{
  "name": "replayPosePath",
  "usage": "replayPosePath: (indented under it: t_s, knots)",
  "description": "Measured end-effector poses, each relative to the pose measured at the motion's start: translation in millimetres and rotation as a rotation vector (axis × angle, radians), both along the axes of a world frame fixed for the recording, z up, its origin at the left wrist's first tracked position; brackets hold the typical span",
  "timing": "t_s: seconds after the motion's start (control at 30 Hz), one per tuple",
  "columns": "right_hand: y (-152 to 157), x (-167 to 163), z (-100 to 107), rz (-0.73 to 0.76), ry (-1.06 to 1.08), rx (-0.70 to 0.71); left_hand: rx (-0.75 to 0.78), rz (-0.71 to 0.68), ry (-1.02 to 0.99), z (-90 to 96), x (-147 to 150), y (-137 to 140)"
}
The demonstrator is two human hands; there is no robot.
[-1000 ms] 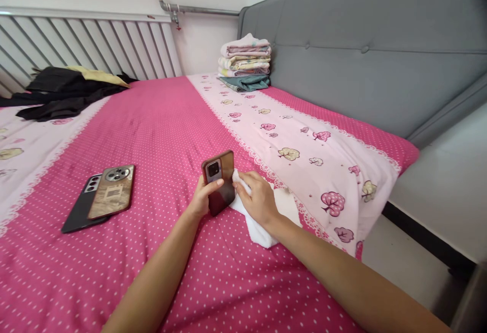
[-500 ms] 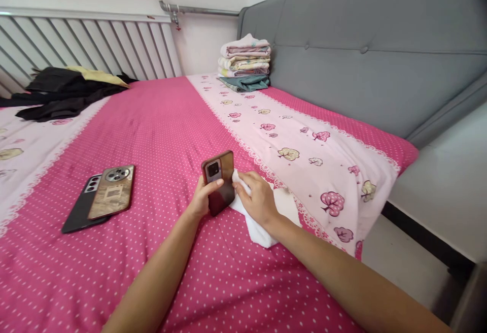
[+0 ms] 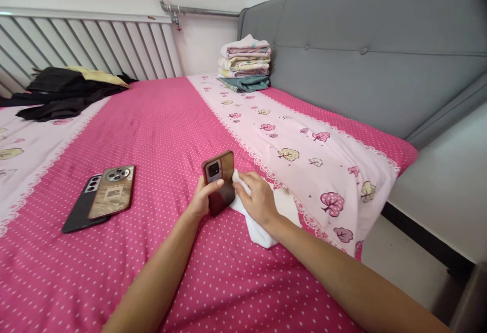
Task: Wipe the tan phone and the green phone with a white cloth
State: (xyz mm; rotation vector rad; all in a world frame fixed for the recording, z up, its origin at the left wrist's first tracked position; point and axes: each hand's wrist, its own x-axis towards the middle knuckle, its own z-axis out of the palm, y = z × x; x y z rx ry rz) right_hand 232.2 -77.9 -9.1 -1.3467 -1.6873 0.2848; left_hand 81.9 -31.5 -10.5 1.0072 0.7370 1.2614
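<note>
In the middle of the head view, my left hand (image 3: 201,198) is closed around a phone (image 3: 222,198) in a reddish-brown case, held upright with its back and camera block towards me. The thumb lies across the phone's back. My right hand (image 3: 258,196) pinches a white cloth (image 3: 258,229) against the phone's right edge. The rest of the cloth hangs below the hand and spreads on the bed to its right. Left of my hands, a phone with a marbled golden back (image 3: 113,193) lies partly on top of a black phone (image 3: 81,208).
The pink dotted bedsheet (image 3: 152,120) spreads under everything. A folded stack of bedding (image 3: 245,61) stands by the grey headboard (image 3: 342,33). Dark clothes (image 3: 57,92) lie at the far left by the white radiator (image 3: 95,43). The bed's edge drops to the floor on the right.
</note>
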Motion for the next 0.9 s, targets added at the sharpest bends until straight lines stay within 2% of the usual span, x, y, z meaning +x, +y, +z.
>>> replayPosePath:
  t_s: [0.9]
  knots:
    - [-0.5, 0.7, -0.1, -0.006, -0.002, 0.003, 0.007, 0.005, 0.016, 1.0, 1.0, -0.5]
